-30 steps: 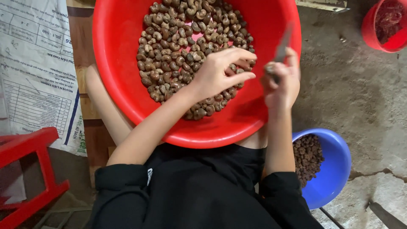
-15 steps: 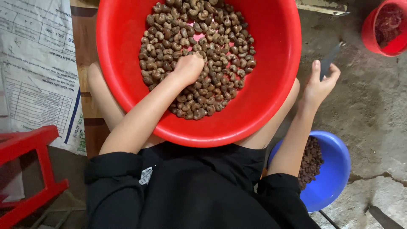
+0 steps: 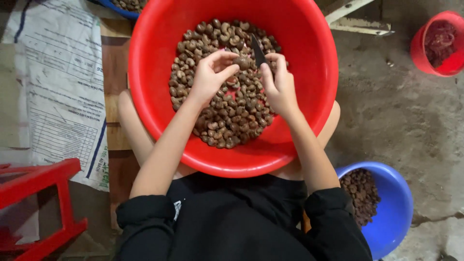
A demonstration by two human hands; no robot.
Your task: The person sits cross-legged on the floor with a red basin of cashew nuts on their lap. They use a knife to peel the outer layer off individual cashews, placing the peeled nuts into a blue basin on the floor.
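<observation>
Over the red basin [image 3: 319, 96], both hands have met again: left hand [image 3: 210, 77] pinches one nut [image 3: 241, 63], right hand [image 3: 278, 84] grips a knife [image 3: 257, 50], returned from the side.

- Soft, even daylight; no harsh glare.
- Red basin [image 3: 309, 58] vividly saturated, faint sheen on its wall.
- Dim shadows toward the lower corners.
- Focus sharp at centre.

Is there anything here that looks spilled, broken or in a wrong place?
Nothing stands out. The brown nuts stay inside the big red basin on the person's lap. The left hand pinches one nut, and the right hand holds a small dark blade against it. The blue bowl also keeps its contents inside.
</observation>
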